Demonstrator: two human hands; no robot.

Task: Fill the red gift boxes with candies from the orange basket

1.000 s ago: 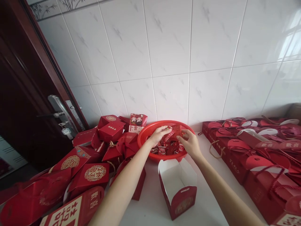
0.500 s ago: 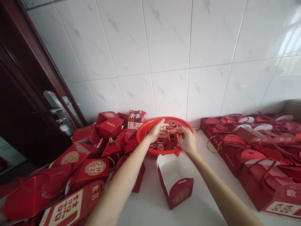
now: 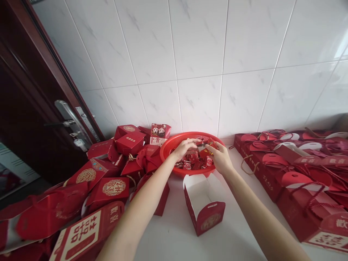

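Observation:
A red plastic basket (image 3: 166, 152) holds many small red-wrapped candies (image 3: 194, 157). My left hand (image 3: 185, 149) hovers over its left part, fingers stretched toward the right and slightly curved; part of the palm side is hidden. On the right side of the basket, my right hand (image 3: 221, 157) is closed with its fingertips around a red-wrapped candy (image 3: 210, 146), close to the left fingertips. Just in front of the basket stands an open gift box (image 3: 210, 217), dark red outside and white inside, with its top flaps up and no contents seen in it.
Closed red gift boxes (image 3: 114, 188) with gold emblems are heaped at the left. Rows of red boxes (image 3: 274, 181) with rope handles line the right. Behind stands a tiled wall (image 3: 198, 101), and a dark door with a metal handle (image 3: 72, 121) is at far left.
My left hand has turned from palm up and spread to fingers reaching right. The two hands' fingertips are closer together over the basket. The view has shifted slightly.

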